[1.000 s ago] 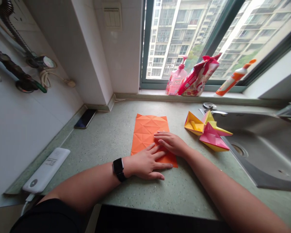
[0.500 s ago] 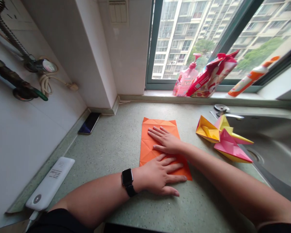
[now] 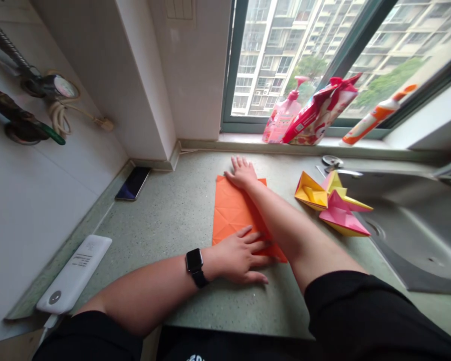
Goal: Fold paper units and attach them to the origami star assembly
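Observation:
A creased sheet of orange paper (image 3: pixel 229 208) lies on the speckled green countertop (image 3: pixel 173 200). My left hand (image 3: pixel 242 254), with a black watch on its wrist, rests flat across the near end of the sheet, fingers spread to the right. My right hand (image 3: pixel 243 173) lies at the far edge of the paper, its fingers stretched out past it onto the counter. The right forearm covers part of the sheet's right side. Neither hand grips anything.
Folded paper boats, yellow (image 3: pixel 311 192) and pink (image 3: pixel 342 215), sit by the steel sink (image 3: pixel 428 220). At left are a phone (image 3: pixel 133 183) and a white power bank (image 3: pixel 75 273) with a cable. A pump bottle (image 3: pixel 281 120), a red bag (image 3: pixel 319 113) and an orange-white bottle (image 3: pixel 376 118) stand on the windowsill.
My right hand has slid away from me, from the middle of the orange paper to its far edge. My left hand stays on the near end. The view has shifted slightly.

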The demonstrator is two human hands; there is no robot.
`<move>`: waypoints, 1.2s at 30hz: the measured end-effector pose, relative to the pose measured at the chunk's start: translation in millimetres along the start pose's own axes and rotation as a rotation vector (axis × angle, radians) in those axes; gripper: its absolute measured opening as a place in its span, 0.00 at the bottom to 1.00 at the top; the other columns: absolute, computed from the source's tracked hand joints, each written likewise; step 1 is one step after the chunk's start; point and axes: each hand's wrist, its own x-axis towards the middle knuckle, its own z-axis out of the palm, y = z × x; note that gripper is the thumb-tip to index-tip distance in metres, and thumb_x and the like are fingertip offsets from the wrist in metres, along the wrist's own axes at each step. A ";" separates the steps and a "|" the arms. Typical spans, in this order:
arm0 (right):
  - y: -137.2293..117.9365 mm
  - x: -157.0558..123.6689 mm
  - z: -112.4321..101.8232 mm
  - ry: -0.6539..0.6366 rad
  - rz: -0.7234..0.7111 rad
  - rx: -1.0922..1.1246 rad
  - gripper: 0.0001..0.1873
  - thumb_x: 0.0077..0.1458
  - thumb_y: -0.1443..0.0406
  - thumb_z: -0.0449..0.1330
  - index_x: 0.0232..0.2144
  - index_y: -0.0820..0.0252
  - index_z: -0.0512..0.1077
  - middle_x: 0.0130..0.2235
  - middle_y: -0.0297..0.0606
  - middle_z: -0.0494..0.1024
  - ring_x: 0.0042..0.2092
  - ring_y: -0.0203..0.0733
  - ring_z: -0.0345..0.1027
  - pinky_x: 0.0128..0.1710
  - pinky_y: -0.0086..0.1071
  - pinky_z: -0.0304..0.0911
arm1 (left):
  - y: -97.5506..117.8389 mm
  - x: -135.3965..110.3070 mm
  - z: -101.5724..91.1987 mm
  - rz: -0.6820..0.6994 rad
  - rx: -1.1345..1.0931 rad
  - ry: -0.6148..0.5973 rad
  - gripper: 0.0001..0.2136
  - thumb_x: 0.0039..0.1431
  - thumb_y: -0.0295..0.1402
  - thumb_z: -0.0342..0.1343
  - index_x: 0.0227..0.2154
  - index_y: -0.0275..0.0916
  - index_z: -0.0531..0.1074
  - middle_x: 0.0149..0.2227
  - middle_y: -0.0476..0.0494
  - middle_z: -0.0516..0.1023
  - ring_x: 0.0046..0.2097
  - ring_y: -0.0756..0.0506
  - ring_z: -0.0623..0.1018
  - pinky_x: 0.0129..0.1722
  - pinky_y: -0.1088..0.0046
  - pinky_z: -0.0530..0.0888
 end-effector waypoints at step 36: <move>62.1 -163.4 -28.9 -0.018 -0.231 0.029 0.24 0.73 0.60 0.55 0.65 0.54 0.78 0.71 0.46 0.73 0.72 0.57 0.66 0.73 0.54 0.61 | -30.2 2.5 -20.6 -0.114 -0.407 0.088 0.26 0.80 0.46 0.49 0.74 0.44 0.65 0.73 0.40 0.71 0.73 0.40 0.71 0.74 0.59 0.67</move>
